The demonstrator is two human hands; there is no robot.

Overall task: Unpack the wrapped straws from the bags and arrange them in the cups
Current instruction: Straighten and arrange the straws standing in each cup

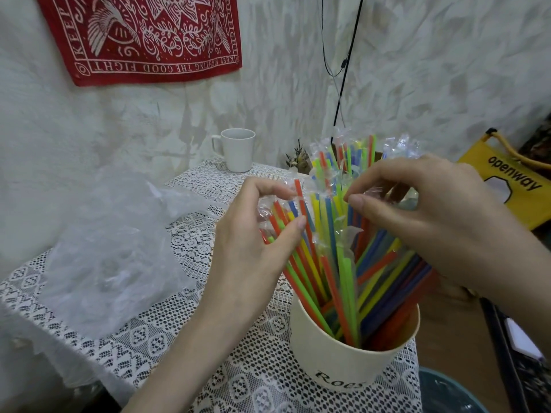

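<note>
A cream paper cup (343, 362) with dark lettering stands at the table's near right. Several wrapped straws (337, 234) in red, green, yellow and blue fan out of it. My left hand (253, 242) grips the left part of the bundle, thumb and fingers curled round the straw tops. My right hand (432, 216) reaches over the right part and pinches a clear wrapper end between thumb and forefinger. A white mug (238, 150) stands at the table's far edge near the wall, and its inside is hidden from me.
Crumpled clear plastic bags (113, 251) lie on the left of the lace tablecloth (208, 338). A yellow bag (512, 186) hangs at the right. A teal bin rim (447, 391) shows at the lower right. Black cords (343, 84) hang down the wall behind.
</note>
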